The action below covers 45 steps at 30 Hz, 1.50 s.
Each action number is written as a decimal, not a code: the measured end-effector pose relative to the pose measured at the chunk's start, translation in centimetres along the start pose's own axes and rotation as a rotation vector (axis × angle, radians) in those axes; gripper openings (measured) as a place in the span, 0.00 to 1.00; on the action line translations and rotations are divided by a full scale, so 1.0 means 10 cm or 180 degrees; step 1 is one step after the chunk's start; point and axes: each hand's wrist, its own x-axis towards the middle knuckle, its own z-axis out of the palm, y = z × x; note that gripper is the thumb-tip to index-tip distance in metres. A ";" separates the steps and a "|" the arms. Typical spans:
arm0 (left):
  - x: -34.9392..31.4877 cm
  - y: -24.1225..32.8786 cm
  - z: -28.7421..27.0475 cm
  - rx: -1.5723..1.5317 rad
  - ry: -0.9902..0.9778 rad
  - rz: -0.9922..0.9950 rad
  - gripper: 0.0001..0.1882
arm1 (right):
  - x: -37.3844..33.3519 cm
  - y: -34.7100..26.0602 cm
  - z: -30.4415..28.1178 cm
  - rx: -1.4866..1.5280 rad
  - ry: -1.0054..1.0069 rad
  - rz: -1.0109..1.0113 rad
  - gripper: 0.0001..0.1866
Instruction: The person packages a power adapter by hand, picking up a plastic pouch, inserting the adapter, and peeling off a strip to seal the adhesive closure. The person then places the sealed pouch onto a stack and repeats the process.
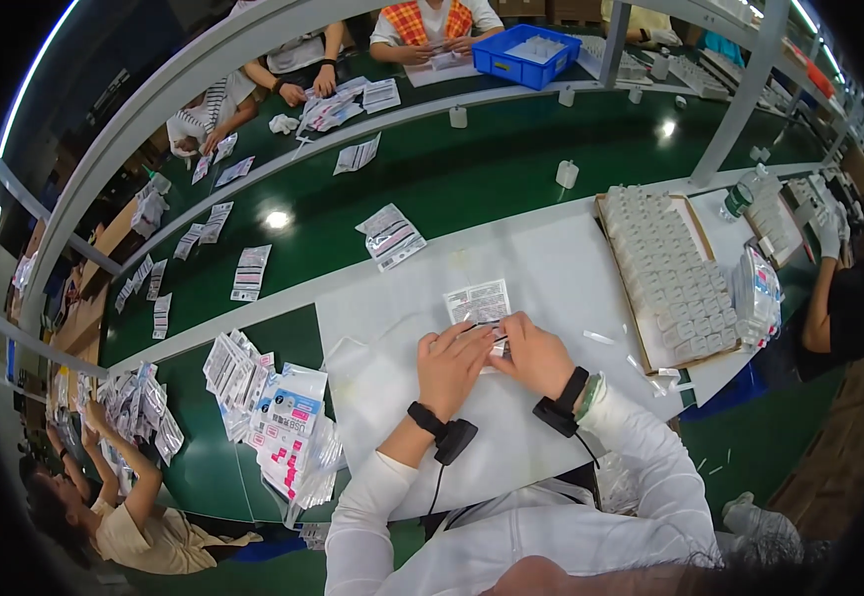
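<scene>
A printed white pouch lies on the white work surface in front of me. My left hand bends its fingers over the pouch's near end. From the other side, my right hand pinches that same end, its fingertips close to the left ones. A narrow dark strip shows between the fingertips; what it is I cannot make out. Both hands cover the near part of the pouch. Black bands with small boxes sit on both wrists.
On the left, printed pouches lie in a pile. A shallow carton of white plugs stands at the right, near a plastic bottle. Ahead, a green conveyor belt carries scattered pouches and plugs. Co-workers sit beyond it and on both sides.
</scene>
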 end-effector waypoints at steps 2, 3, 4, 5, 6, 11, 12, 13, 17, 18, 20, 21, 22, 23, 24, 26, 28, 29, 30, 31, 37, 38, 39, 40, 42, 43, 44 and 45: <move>-0.01 -0.03 0.04 0.0038 0.0027 0.0063 0.09 | 0.09 0.07 0.07 0.0064 0.0034 0.0067 0.24; -0.01 -0.04 0.05 0.0058 0.0042 0.0098 0.09 | 0.12 0.09 0.09 0.0072 0.0045 0.0057 0.24; 0.00 -0.03 0.03 0.0071 0.0049 0.0102 0.09 | 0.14 0.10 0.08 0.0071 0.0012 0.0106 0.25; 0.01 -0.02 0.02 0.0179 0.0020 0.0148 0.10 | 0.16 0.12 0.07 0.0068 -0.0021 0.0155 0.26; 0.02 0.00 0.00 0.0287 -0.0008 0.0194 0.11 | 0.17 0.14 0.06 0.0066 -0.0053 0.0203 0.26; 0.16 0.11 -0.06 0.0950 -0.0165 0.0361 0.14 | 0.27 0.26 0.04 0.0621 -0.0061 -0.0409 0.23; 0.21 0.11 -0.04 0.0979 -0.0141 0.0352 0.14 | 0.28 0.32 0.07 0.0782 -0.0146 -0.0293 0.23; 0.27 0.09 0.01 0.1047 -0.0133 0.0368 0.13 | 0.28 0.38 0.11 0.0942 -0.0235 -0.0177 0.22; 0.35 0.17 0.10 0.1478 -0.0113 0.0230 0.10 | 0.24 0.32 0.14 0.1030 -0.0277 -0.0003 0.20; 0.33 0.21 0.10 0.1775 -0.0091 0.0051 0.09 | 0.23 0.31 0.14 0.0995 -0.0252 0.0031 0.20; 0.35 0.24 0.10 0.2090 -0.0076 -0.0121 0.08 | 0.23 0.28 0.13 0.0972 -0.0226 -0.0082 0.19; 0.41 0.22 0.12 0.2020 -0.0124 -0.0162 0.08 | 0.22 0.27 0.12 0.0935 -0.0206 -0.0182 0.19; 0.45 0.19 0.13 0.1949 -0.0173 -0.0200 0.07 | 0.21 0.25 0.11 0.0899 -0.0184 -0.0279 0.19; 0.47 0.17 0.15 0.1877 -0.0223 -0.0238 0.07 | 0.20 0.24 0.11 0.0919 -0.0172 -0.0281 0.19; 0.47 0.15 0.17 0.1896 -0.0227 -0.0222 0.07 | 0.19 0.23 0.11 0.0855 -0.0234 -0.0264 0.18; 0.44 0.12 0.20 0.1868 -0.0002 -0.0198 0.07 | 0.18 0.20 0.11 0.0726 -0.0357 -0.0225 0.17; 0.43 0.07 0.23 0.1862 0.0106 -0.0170 0.07 | 0.20 0.20 0.12 0.0753 -0.0272 -0.0267 0.17; 0.43 0.06 0.24 0.1784 -0.0001 -0.0264 0.07 | 0.21 0.21 0.11 0.0759 -0.0212 -0.0308 0.17; 0.43 0.04 0.25 0.1704 -0.0105 -0.0361 0.07 | 0.21 0.21 0.09 0.0762 -0.0153 -0.0351 0.17; 0.42 0.03 0.26 0.1622 -0.0208 -0.0461 0.07 | 0.19 0.20 0.07 0.0765 -0.0150 -0.0351 0.17; 0.00 -0.06 -0.02 -0.0201 -0.0412 -0.0373 0.13 | 0.03 0.20 -0.30 -0.0041 -0.0262 -0.0535 0.17; -0.04 -0.05 -0.10 -0.0298 -0.0438 -0.0243 0.16 | 0.01 0.23 -0.34 -0.0171 -0.0202 -0.0704 0.18; -0.09 -0.06 -0.17 -0.0383 -0.0450 -0.0120 0.18 | 0.00 0.27 -0.34 -0.0172 -0.0220 -0.0700 0.18; -0.15 -0.12 -0.21 -0.0396 -0.0454 -0.0136 0.18 | -0.01 0.34 -0.32 -0.0311 -0.0190 -0.0953 0.19; -0.26 -0.27 -0.25 0.0200 -0.0836 0.0310 0.22 | 0.00 0.43 -0.30 -0.0590 -0.0136 -0.1481 0.22; -0.30 -0.33 -0.26 0.0497 -0.1025 0.0531 0.24 | 0.00 0.45 -0.29 -0.0593 -0.0163 -0.1489 0.22; -0.29 -0.35 -0.27 0.0477 -0.1018 0.0515 0.24 | 0.00 0.46 -0.30 -0.0516 -0.0280 -0.1432 0.22; -0.26 -0.37 -0.29 0.0399 -0.1091 0.0553 0.25 | 0.00 0.48 -0.31 -0.0439 -0.0398 -0.1375 0.23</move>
